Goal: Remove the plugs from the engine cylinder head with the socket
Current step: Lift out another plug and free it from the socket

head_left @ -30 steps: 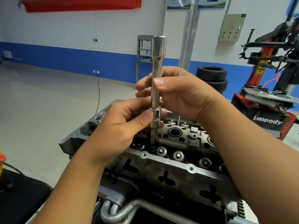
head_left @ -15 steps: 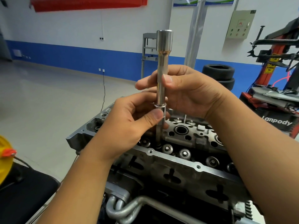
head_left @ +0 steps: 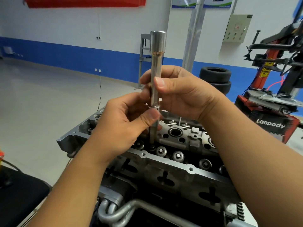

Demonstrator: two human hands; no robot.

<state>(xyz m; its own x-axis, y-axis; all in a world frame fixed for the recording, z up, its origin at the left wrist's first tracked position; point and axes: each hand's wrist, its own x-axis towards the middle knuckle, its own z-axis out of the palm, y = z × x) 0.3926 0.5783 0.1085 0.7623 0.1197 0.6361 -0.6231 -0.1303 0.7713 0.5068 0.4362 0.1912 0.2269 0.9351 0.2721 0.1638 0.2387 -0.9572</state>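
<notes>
Above the cylinder head (head_left: 172, 163), both hands are pinching the upright socket (head_left: 155, 76), right hand (head_left: 183, 95) higher, left hand (head_left: 124, 123) lower, its lower tip sitting hidden in a plug well.

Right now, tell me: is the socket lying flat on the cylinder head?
No, the socket stands upright, gripped by the left hand and right hand.

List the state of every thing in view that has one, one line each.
socket: upright, lower end down in a well of the head, held by both hands
left hand: pinches the socket low on its shaft
right hand: grips the socket higher up
cylinder head: uncovered, valve springs showing
plug well: open; too dark to tell if a plug is inside
tyres: stacked
</notes>
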